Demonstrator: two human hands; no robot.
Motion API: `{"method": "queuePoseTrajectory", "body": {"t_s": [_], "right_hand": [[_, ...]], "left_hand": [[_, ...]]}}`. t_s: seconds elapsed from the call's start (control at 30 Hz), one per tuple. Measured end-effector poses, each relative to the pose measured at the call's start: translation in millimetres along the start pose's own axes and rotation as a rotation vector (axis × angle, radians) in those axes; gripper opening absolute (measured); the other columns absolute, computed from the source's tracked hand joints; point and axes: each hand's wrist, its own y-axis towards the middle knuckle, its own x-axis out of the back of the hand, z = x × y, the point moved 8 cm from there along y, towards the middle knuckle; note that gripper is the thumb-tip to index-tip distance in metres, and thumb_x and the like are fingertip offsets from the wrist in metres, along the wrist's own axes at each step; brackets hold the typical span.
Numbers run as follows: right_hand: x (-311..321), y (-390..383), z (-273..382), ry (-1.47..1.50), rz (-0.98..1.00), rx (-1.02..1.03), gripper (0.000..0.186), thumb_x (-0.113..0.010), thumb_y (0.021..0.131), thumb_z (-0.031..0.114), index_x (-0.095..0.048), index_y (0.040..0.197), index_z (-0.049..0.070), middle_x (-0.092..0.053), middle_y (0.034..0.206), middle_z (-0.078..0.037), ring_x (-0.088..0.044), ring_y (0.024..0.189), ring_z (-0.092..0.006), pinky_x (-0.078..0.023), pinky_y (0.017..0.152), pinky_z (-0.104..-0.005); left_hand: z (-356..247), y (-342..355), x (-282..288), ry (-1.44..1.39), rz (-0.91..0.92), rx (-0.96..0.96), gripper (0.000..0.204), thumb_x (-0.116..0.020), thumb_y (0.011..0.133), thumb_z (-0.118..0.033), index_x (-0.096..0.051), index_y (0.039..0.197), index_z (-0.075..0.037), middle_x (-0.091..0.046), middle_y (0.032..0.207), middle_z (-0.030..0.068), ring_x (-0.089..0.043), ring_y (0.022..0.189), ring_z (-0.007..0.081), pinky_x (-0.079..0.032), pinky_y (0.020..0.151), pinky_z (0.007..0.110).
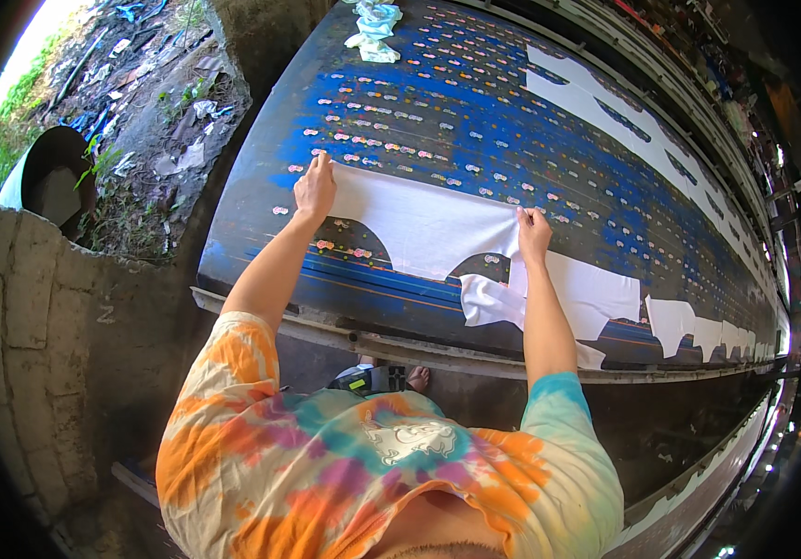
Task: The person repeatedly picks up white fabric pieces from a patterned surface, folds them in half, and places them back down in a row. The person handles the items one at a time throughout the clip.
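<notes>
Head view: pinches white cloth (442,228) between closed fingers (323,161) of left hand (315,193) and right hand (533,237), spread over bench (256,191).

The right hand (535,233) is hiding 1 corner of the white cloth (447,219); the right forearm (548,321) is covering part of another white piece (601,291). The view's top edge is cutting off a pastel bundle (377,23). Far-right clutter (731,84) is blurring.

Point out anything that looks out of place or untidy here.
A crumpled pale bundle, apparently cloth, sits at the far side of the table, odd because the held white cloth is spread nearly flat. Outside, past the jagged wall, litter lies strewn about, looking untidy.
</notes>
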Motion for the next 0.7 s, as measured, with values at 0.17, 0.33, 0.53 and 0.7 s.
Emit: {"method": "queuePoseTrajectory", "body": {"t_s": [0.17,0.33,0.53,0.7], "right_hand": [[-0.9,3.0,-4.6,-0.02,0.038,-0.031,0.031,-0.073,0.09,0.028,-0.065,0.081,-0.001,-0.059,0.065,-0.007,-0.05,0.061,-0.014,-0.043,0.061,-0.0333],[-0.2,3.7,-5.0,-0.021,0.063,-0.088,0.034,-0.074,0.089,0.029,-0.065,0.077,-0.002,-0.059,0.063,-0.005,-0.05,0.06,-0.0121,-0.043,0.06,-0.0328],[-1.8,7.8,-17.5,-0.038,0.084,-0.109,0.032,-0.075,0.087,0.027,-0.066,0.077,-0.002,-0.061,0.064,-0.007,-0.053,0.06,-0.0139,-0.044,0.06,-0.0338],[-5.5,9.6,-23.0,0.019,0.116,-0.189,0.03,-0.075,0.086,0.026,-0.068,0.079,-0.002,-0.064,0.066,-0.007,-0.056,0.061,-0.0136,-0.045,0.061,-0.0336]], "left_hand": [[0.2,1.7,-8.8,0.1,0.02,-0.036,0.023,-0.048,0.102,-0.024,-0.051,0.12,-0.01,-0.065,0.108,0.0112,-0.069,0.077,0.0403,-0.054,0.064,0.053],[-1.3,4.6,-9.9,0.132,0.049,0.004,0.027,-0.05,0.101,-0.024,-0.051,0.123,-0.008,-0.065,0.111,0.0126,-0.069,0.08,0.0399,-0.055,0.066,0.052],[-27.5,-1.4,4.6,0.144,0.001,-0.091,0.031,-0.058,0.096,-0.019,-0.053,0.122,-0.004,-0.06,0.116,0.0163,-0.064,0.101,0.0366,-0.054,0.079,0.049],[-78.7,-52.5,-23.5,-0.146,0.27,-0.511,0.032,-0.062,0.091,-0.018,-0.056,0.118,-0.001,-0.053,0.126,0.0152,-0.052,0.12,0.0345,-0.043,0.102,0.049]]}}
